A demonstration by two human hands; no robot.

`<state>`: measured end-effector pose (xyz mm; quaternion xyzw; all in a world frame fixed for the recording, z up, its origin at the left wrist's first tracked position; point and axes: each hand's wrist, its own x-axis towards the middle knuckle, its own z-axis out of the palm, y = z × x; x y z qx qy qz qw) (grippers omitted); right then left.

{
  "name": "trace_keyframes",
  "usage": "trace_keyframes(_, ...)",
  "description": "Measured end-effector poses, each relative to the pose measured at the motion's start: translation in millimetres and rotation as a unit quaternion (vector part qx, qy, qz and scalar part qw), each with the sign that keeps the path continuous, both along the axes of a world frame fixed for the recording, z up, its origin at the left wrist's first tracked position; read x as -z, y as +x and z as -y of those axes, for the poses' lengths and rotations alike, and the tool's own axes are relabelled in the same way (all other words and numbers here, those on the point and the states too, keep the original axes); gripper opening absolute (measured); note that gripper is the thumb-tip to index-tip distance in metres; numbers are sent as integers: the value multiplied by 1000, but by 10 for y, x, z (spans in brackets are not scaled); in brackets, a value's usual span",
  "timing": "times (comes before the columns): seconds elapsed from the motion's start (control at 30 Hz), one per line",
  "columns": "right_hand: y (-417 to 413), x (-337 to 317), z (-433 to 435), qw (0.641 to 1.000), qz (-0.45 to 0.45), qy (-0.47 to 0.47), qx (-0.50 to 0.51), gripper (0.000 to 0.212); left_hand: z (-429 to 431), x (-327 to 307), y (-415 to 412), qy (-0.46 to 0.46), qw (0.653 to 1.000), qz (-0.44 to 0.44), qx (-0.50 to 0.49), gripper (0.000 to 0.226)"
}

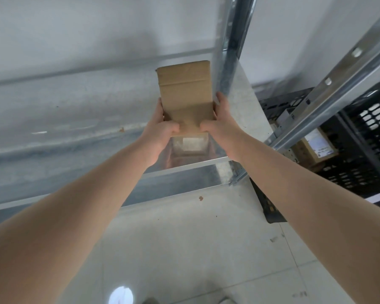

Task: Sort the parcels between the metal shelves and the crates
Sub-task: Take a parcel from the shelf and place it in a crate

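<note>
A plain brown cardboard parcel [185, 91] lies on the metal shelf [75, 119], close to the shelf's right upright post. My left hand [160, 128] grips its near left side, thumb on top. My right hand [222, 121] grips the near right side, fingers along the edge and thumb on top. The parcel's near end reflects in the shiny shelf surface below my hands. To the right, a black plastic crate [364, 154] holds another brown parcel with a white label [316, 148].
The vertical metal upright [230, 51] stands right beside the parcel. A slanted metal beam [329, 95] of a second rack crosses in front of the crate. Pale tiled floor [195, 249] lies below the shelf edge. A white wall is behind.
</note>
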<state>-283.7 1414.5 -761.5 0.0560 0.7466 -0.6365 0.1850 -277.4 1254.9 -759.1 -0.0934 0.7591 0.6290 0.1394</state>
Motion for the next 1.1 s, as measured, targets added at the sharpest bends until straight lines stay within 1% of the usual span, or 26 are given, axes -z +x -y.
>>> trace_keyframes(0.07,13,-32,19,1000,-14,7,-2,80,-20,-50,7,14,1000,1,-5,60)
trace_keyframes(0.1,22,-47,27,1000,-15,1,5,73,-38,-89,12,35,999,14,-18,51)
trace_keyframes(0.17,20,-80,50,999,13,-37,36,59,-74,-173,29,59,995,43,-68,23)
trace_keyframes(0.2,9,-97,69,996,35,-54,55,59,-89,-233,41,62,993,49,-83,18)
trace_keyframes(0.3,-35,-190,134,990,87,-69,92,92,-98,-331,1,88,990,73,-87,56)
trace_keyframes(0.33,-41,-210,151,989,93,-67,94,103,-108,-380,9,91,989,77,-85,63)
trace_keyframes(0.37,-39,-228,168,989,96,-70,92,112,-114,-400,4,87,990,76,-79,65)
trace_keyframes(0.4,-29,-249,188,989,99,-77,82,116,-129,-430,8,83,990,76,-79,65)
trace_keyframes(0.47,-6,-265,218,988,100,-90,73,112,-153,-449,11,76,990,81,-87,65)
trace_keyframes(0.5,7,-271,229,988,93,-91,78,111,-156,-447,6,75,990,82,-88,65)
trace_keyframes(0.57,10,-288,244,989,75,-73,106,118,-143,-466,1,85,988,87,-95,68)
trace_keyframes(0.6,1,-299,240,987,78,-70,119,114,-132,-465,-1,87,987,91,-100,71)
trace_keyframes(0.63,8,-331,247,985,89,-79,126,101,-117,-450,-11,84,987,92,-100,73)
trace_keyframes(0.67,20,-362,253,983,105,-88,126,82,-109,-451,-6,78,988,92,-97,74)
trace_keyframes(0.7,17,-352,255,981,117,-90,127,71,-99,-438,-4,71,989,92,-95,73)
trace_keyframes(0.73,5,-327,258,980,120,-84,133,68,-93,-426,-4,68,989,91,-96,70)
trace_keyframes(0.8,11,-298,271,980,102,-85,151,70,-68,-394,-14,72,987,86,-111,57)
trace_keyframes(0.9,26,-265,255,979,75,-114,150,59,-23,-375,-16,99,985,67,-122,41)
trace_keyframes(1.03,40,-177,177,989,41,-88,113,62,-22,-368,46,101,988,32,-117,29)
trace_keyframes(1.1,63,-150,168,991,37,-81,103,60,-37,-336,71,101,988,17,-114,26)
